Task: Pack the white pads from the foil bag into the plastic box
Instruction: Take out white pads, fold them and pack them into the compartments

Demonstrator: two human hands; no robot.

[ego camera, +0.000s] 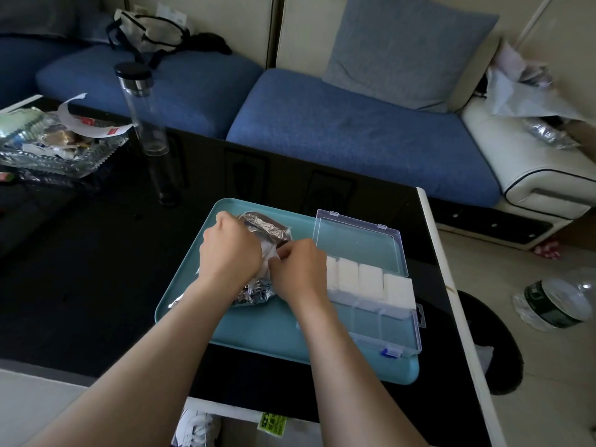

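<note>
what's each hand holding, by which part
The left hand grips the foil bag around its middle; the right hand pinches a white piece at its open end, pad or lining unclear.

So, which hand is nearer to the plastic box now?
Right. The right hand is at the mouth of the foil bag, just beside the plastic box. The left hand grips the bag on its far side, farther from the box.
</note>
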